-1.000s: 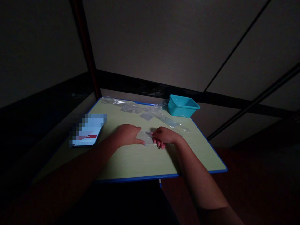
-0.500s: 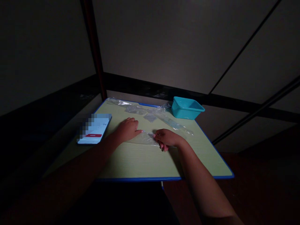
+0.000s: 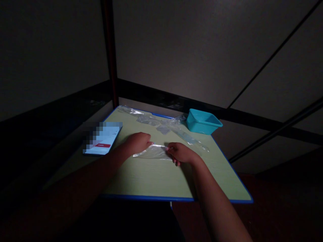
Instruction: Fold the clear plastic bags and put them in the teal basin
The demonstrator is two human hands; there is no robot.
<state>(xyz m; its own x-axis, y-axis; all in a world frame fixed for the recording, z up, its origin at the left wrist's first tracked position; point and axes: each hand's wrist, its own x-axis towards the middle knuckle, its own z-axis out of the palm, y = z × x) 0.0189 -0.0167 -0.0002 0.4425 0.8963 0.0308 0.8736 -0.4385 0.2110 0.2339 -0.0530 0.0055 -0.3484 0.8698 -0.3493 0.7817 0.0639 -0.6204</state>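
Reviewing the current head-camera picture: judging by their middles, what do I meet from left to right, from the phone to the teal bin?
Phone → left hand → clear plastic at the hands → right hand → teal bin.

The pale tabletop (image 3: 151,181) (rimmed in blue) bears a phone (image 3: 112,136) by its left edge, a turquoise tub (image 3: 202,128) at the far right corner, plastic wrappers (image 3: 148,121) along the far edge, and a clear sheet (image 3: 154,154) near the middle.
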